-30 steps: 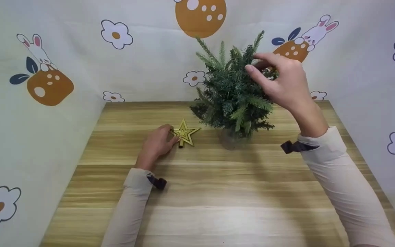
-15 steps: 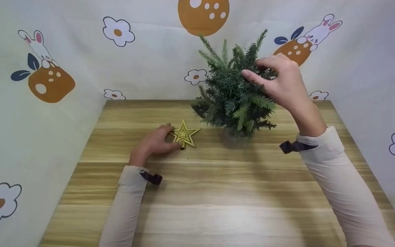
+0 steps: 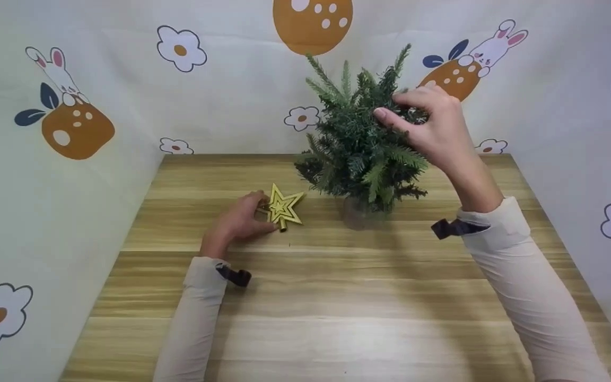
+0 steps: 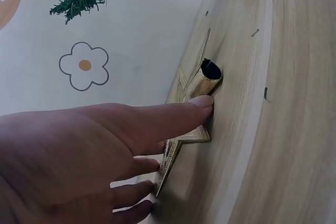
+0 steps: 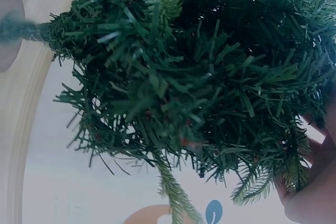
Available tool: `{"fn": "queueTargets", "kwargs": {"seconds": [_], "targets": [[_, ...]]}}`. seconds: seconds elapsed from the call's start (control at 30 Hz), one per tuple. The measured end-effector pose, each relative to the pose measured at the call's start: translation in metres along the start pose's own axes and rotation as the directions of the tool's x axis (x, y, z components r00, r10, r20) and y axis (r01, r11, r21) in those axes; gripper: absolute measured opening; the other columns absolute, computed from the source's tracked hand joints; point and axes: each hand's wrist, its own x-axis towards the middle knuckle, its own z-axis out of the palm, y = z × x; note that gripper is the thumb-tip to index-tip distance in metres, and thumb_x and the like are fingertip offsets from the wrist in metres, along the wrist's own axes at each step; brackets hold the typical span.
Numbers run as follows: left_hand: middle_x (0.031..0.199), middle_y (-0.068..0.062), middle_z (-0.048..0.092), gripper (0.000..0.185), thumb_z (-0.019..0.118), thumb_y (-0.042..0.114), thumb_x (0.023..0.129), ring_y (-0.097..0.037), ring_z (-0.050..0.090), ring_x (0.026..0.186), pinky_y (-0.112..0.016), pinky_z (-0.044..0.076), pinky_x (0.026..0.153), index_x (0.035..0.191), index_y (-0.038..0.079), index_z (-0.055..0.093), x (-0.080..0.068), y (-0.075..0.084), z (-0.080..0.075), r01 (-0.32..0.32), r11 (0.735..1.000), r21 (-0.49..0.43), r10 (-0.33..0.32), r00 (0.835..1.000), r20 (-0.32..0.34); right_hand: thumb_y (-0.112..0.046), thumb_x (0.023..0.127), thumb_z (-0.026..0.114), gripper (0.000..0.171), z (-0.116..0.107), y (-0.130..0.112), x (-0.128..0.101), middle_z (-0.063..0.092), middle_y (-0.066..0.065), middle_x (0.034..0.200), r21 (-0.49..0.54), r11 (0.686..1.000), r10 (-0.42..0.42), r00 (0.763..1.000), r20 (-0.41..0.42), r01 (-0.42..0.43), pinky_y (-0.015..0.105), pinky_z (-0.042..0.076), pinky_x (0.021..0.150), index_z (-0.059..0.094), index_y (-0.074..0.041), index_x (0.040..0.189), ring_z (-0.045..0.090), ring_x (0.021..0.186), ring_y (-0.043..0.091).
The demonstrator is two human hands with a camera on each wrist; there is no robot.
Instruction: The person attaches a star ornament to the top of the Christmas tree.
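A gold star tree topper (image 3: 280,206) with a short hollow tube stands tilted at the left of the tabletop. My left hand (image 3: 237,216) pinches it, thumb by the tube (image 4: 205,78) and the other fingers behind its left points. To its right stands a small artificial Christmas tree (image 3: 361,138), its stem rising from a round base (image 3: 358,216). High on the tree's right side, my right hand (image 3: 438,124) grips the branches between thumb and curled fingers. In the right wrist view the dense green needles (image 5: 199,77) hide part of that hand (image 5: 315,192).
The wood-grain table (image 3: 305,297) is bordered by a pale cloth backdrop (image 3: 231,101) printed with flowers, rabbits and oranges. Bits of fallen green needle (image 4: 265,94) lie on the tabletop near the star.
My left thumb has shifted to the star's tube, and the star has turned from lying flat to tilted. My right hand has moved slightly down and inward on the tree.
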Motion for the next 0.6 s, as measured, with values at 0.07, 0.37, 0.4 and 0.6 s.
{"fn": "queueTargets", "kwargs": {"seconds": [0.07,0.37,0.4,0.6], "targets": [[0.141,-0.011,0.055,0.077,0.085,0.042,0.078,-0.033,0.052,0.132,-0.054,0.042,0.115,0.14,0.012,0.05,0.0,0.0,0.0,0.005,1.0,-0.027,-0.005,1.0,-0.004,-0.053,0.083,0.078,0.047,0.002,0.0,-0.001,0.076,0.002,0.112,0.007,1.0,0.0,1.0,-0.015,0.0,0.036,0.047,0.094,0.078,-0.014,0.111,0.059,0.102,0.015],[0.135,-0.014,0.056,0.081,0.09,0.029,0.074,-0.031,0.053,0.127,-0.048,0.042,0.115,0.138,0.004,0.047,0.005,-0.004,0.0,-0.059,0.99,-0.132,0.047,0.995,-0.086,-0.048,0.084,0.079,0.044,0.008,0.002,-0.004,0.074,0.004,0.115,0.009,0.999,-0.039,0.995,-0.092,0.04,0.04,0.043,0.104,0.079,-0.009,0.104,0.06,0.112,0.019],[0.135,-0.014,0.055,0.081,0.091,0.029,0.074,-0.031,0.053,0.127,-0.048,0.041,0.115,0.138,0.004,0.047,0.006,-0.005,0.0,-0.063,0.987,-0.146,0.049,0.994,-0.098,-0.048,0.084,0.079,0.044,0.009,0.002,-0.004,0.074,0.004,0.116,0.014,0.999,-0.038,0.994,-0.099,0.039,0.041,0.043,0.104,0.079,-0.009,0.104,0.06,0.113,0.02],[0.133,-0.013,0.06,0.072,0.091,0.022,0.073,-0.032,0.056,0.126,-0.048,0.043,0.114,0.131,0.005,0.052,0.007,-0.002,-0.003,-0.087,0.976,-0.201,0.054,0.985,-0.164,-0.049,0.083,0.079,0.046,0.011,0.001,-0.005,0.076,0.006,0.113,0.057,0.998,0.006,0.993,-0.118,0.001,0.037,0.045,0.1,0.079,-0.01,0.108,0.058,0.107,0.016]]}}
